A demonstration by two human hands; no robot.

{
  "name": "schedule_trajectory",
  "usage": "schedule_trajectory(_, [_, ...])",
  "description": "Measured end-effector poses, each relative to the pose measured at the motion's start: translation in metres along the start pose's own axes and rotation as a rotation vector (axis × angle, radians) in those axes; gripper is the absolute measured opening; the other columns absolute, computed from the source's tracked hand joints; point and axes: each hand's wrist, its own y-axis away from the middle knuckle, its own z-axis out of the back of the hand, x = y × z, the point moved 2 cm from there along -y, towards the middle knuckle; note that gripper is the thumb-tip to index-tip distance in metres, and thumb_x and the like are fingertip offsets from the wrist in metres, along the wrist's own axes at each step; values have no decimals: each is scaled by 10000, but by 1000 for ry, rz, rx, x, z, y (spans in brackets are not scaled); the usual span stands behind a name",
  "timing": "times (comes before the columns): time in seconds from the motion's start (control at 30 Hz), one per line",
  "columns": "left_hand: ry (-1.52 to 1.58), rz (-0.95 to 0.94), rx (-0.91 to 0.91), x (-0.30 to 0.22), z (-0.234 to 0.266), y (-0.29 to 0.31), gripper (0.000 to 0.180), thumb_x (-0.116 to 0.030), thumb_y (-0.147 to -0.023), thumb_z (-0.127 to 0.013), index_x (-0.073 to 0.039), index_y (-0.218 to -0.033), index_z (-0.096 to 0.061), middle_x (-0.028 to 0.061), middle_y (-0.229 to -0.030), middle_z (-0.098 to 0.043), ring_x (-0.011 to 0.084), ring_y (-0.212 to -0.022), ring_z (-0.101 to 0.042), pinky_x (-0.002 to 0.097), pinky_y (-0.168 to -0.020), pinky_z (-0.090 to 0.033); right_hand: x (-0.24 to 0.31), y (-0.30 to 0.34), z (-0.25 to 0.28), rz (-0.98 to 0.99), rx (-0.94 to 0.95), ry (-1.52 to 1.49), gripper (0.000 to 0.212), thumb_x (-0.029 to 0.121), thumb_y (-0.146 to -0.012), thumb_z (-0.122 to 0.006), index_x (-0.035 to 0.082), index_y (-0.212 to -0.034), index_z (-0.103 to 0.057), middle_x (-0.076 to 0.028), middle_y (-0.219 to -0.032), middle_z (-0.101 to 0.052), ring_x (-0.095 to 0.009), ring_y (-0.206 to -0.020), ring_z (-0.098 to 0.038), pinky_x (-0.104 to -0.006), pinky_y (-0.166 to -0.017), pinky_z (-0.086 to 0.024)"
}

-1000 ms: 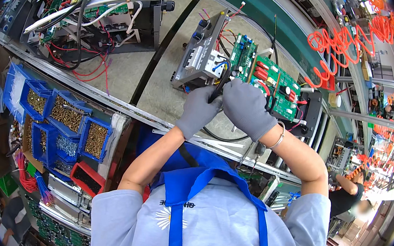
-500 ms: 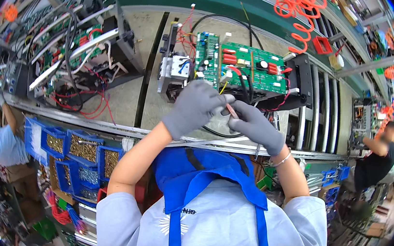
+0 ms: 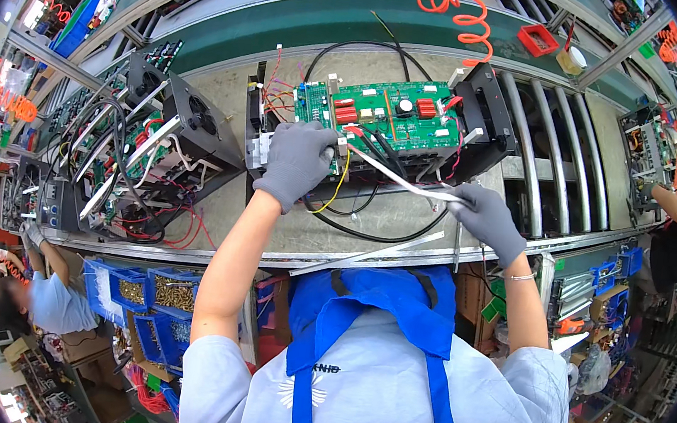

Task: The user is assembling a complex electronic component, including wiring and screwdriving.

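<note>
Two grey-gloved hands are apart at the front side of a circuit board assembly [image 3: 420, 120], which sits toward the right end of the metal surface [image 3: 237, 218], just left of the steel rollers [image 3: 520, 153]; the left hand [image 3: 298, 161] is bent over the assembly's front left corner, and whether its fingers are clamped on anything cannot be told; the right hand [image 3: 490, 219], near the surface's front edge, is closed around the right end of a white strip [image 3: 409, 182].

The white strip slants across the assembly's front, its other end close to the left fingertips; whether they touch it is unclear; a yellow wire [image 3: 344, 175] hangs beside the left hand; a black cable [image 3: 377, 238] loops on the surface between the assembly and the front edge; a second pale strip [image 3: 367, 253] lies along that edge.

Toward the surface's left end stands another unit [image 3: 200, 125] with fans and loose wires; below the left part of the front edge are blue bins [image 3: 151, 289] of small metal parts; an orange coiled hose [image 3: 473, 39] hangs beyond the far edge.
</note>
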Motion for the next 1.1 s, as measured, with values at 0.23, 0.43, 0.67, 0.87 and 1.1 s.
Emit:
schedule_trajectory(0.23, [430,215,-13,-4,1,-6,270,-5,-816,-592,-92,-1043,-709,124,-944,-707,266,-834,-685,345,-761,-527,7,-25,-111,191,363,-428,449,428,-930,-580,26,-1125,-617,-144,-1007,-666,-259,-933,-674,-406,-814,-537])
schedule_trajectory(0.43, [504,254,-18,-6,-5,-4,315,11,-784,-605,-115,-1043,-733,130,-961,-712,274,-877,-691,344,-782,-529,40,-74,-151,-163,724,-973,274,303,-958,-497,65,-1032,-611,-66,-841,-638,-183,-683,-672,-302,-585,-572])
schedule_trajectory(0.67, [445,258,5,-6,-6,-4,322,-21,-777,-609,-164,-1031,-746,126,-911,-701,288,-822,-679,367,-750,-522,9,-80,-153,64,-185,-521,339,306,-932,-528,6,-932,-686,-148,-830,-662,-265,-750,-643,-408,-738,-484])
schedule_trajectory(0.87, [399,161,-42,-6,-5,-6,278,-17,-764,-599,-135,-978,-731,113,-865,-694,284,-787,-675,367,-726,-517,31,-95,-160,-243,573,-1045,244,299,-968,-567,68,-908,-615,3,-744,-595,-31,-551,-505,-177,-473,-412])
schedule_trajectory(1.1, [407,242,65,-3,-7,-7,309,20,-823,-592,-92,-1085,-710,109,-1003,-720,202,-930,-686,307,-830,-514,14,-94,-193,-301,542,-1540,242,236,-956,-613,32,-1084,-619,-24,-857,-658,-38,-597,-561,-146,-480,-426])
